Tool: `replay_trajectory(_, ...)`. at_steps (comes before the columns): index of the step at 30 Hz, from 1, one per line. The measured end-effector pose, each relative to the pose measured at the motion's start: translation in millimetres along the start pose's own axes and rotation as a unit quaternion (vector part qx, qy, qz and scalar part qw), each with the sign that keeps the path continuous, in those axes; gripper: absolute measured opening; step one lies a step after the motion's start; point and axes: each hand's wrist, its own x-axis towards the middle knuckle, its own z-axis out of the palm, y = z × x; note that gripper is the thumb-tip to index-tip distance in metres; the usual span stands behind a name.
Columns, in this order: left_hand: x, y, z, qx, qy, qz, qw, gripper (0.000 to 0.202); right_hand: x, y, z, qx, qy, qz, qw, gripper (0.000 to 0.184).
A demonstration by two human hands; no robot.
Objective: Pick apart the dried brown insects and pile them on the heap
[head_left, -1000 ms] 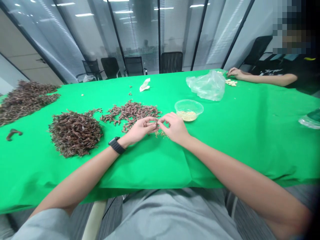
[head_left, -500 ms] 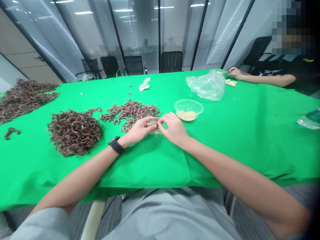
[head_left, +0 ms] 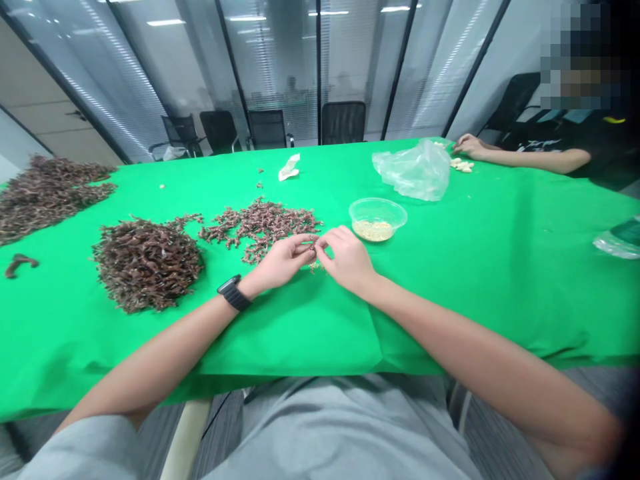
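Since the earlier frame, hand position is almost unchanged; the view shifts slightly, carrying the left-side piles toward the frame's left edge. Left hand (head_left: 283, 261), with a black watch (head_left: 234, 293) at its wrist, and right hand (head_left: 349, 259) meet fingertip to fingertip, both pinching a small dark piece (head_left: 313, 247). Fingers cover most of this piece; its shape cannot be told. Yellowish crumbs (head_left: 318, 268) lie on the green cloth (head_left: 310, 333) beneath, partly hidden.

Left of the left forearm stands a dense brown mound (head_left: 149, 268). Just beyond the left hand, which blocks its near edge, spreads a looser brown cluster (head_left: 270, 223). Beyond the right hand, a clear bowl (head_left: 379, 211) contains pale granules (head_left: 373, 231). One stray brown piece (head_left: 21, 265) lies at far left, below a larger heap (head_left: 50, 197).

Farther back, a crumpled plastic bag (head_left: 415, 172) lies between the bowl and a co-worker's hand (head_left: 471, 147). Dark chairs (head_left: 343, 123) stand behind the table.
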Motion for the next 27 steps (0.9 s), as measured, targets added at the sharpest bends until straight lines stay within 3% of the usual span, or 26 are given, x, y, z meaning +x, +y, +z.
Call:
replay_trajectory(4, -2, 2, 0.6, 0.151, 0.045, 0.049, 0.986, 0.047, 3, 2, 6, 0.107, 0.015, 0.133, 0.985, 0.010)
replay_trajectory(7, -3, 3, 0.7, 0.175, 0.061, 0.072, 0.980, 0.044, 5, 5, 9, 0.263, -0.021, 0.240, 0.934, 0.016)
replay_trajectory(10, -3, 0, 0.6, 0.143, 0.053, 0.047, 0.987, 0.049, 7, 9, 8, 0.367, -0.050, 0.271, 0.888, 0.020)
replay_trajectory(12, -2, -4, 0.6, 0.090, 0.043, 0.031, 0.995, 0.052, 7, 11, 7, 0.363, -0.051, 0.257, 0.894, 0.020)
replay_trajectory(16, 0, -8, 1.0, -0.018, 0.021, 0.004, 1.000, 0.058, 6, 9, 1, 0.254, -0.027, 0.189, 0.948, 0.015)
replay_trajectory(19, 0, -6, 0.4, -0.068, 0.017, -0.023, 0.997, 0.057, 5, 8, -2, 0.194, -0.009, 0.153, 0.969, 0.010)
replay_trajectory(23, 0, -2, -2.4, -0.116, -0.006, -0.050, 0.992, 0.052, 5, 11, 0, 0.203, 0.010, 0.158, 0.966, 0.013)
replay_trajectory(27, 1, -2, -5.3, -0.157, -0.045, -0.055, 0.985, 0.052, 9, 17, 0, 0.278, -0.002, 0.165, 0.946, 0.019)
